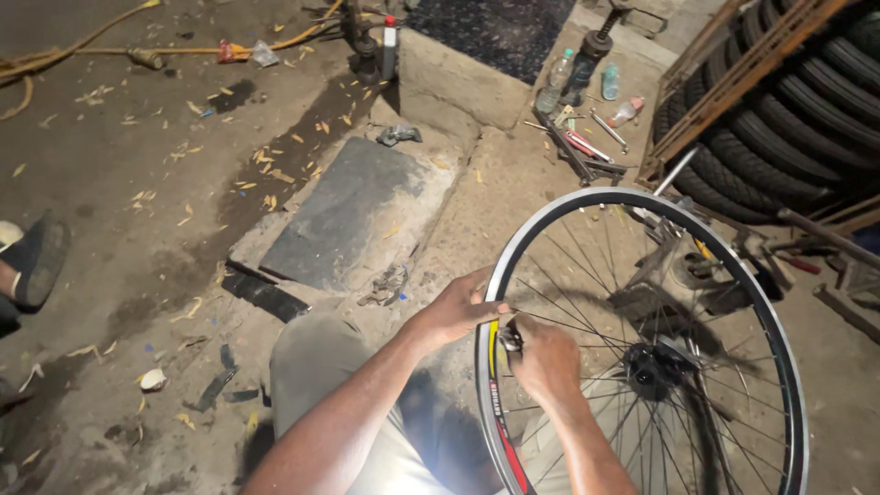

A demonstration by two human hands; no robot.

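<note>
A spoked bicycle wheel with a black and silver rim (587,198) stands upright in front of me, its dark hub (653,368) at the lower right. My left hand (454,312) grips the rim's near edge from outside. My right hand (543,359) reaches in among the spokes just inside the rim, its fingers closed around a small metal tool (510,338) at a spoke end. The tool is mostly hidden by my fingers.
A flat grey stone slab (348,211) lies on the dirt floor ahead. Stacked tyres (807,119) fill a rack at the right. Plastic bottles (559,81) and hand tools (587,147) lie on a ledge behind the wheel. Another person's sandalled foot (35,261) is at the left edge.
</note>
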